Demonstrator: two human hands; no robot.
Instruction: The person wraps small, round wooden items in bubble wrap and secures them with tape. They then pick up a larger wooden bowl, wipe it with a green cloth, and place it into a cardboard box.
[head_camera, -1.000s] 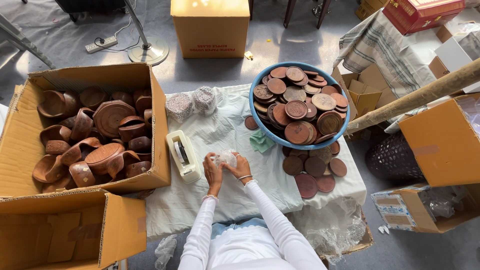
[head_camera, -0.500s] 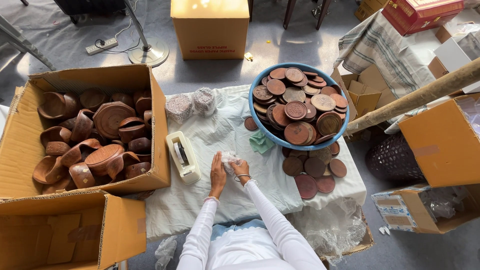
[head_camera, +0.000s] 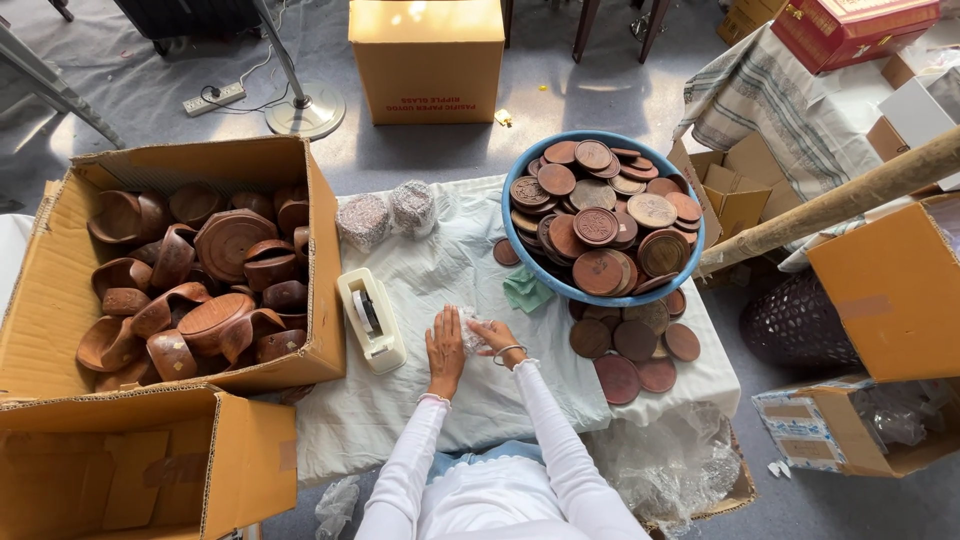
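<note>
Left hand (head_camera: 444, 350) lies flat, fingers released, on the white cloth (head_camera: 450, 270) mid-frame; right hand (head_camera: 497, 340) beside it grasps a small bubble-wrapped bundle (head_camera: 472, 330); tape dispenser (head_camera: 371, 318) just left.

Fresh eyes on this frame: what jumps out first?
Probably the blue basin heaped with round brown discs at upper right of the white-clothed table, with more discs spilled beside it. Next, the open cardboard box on the left, packed with curved brown wooden pieces. At centre, the left hand and right hand meet over a small clear wrapped item, beside a cream tape dispenser.
</note>
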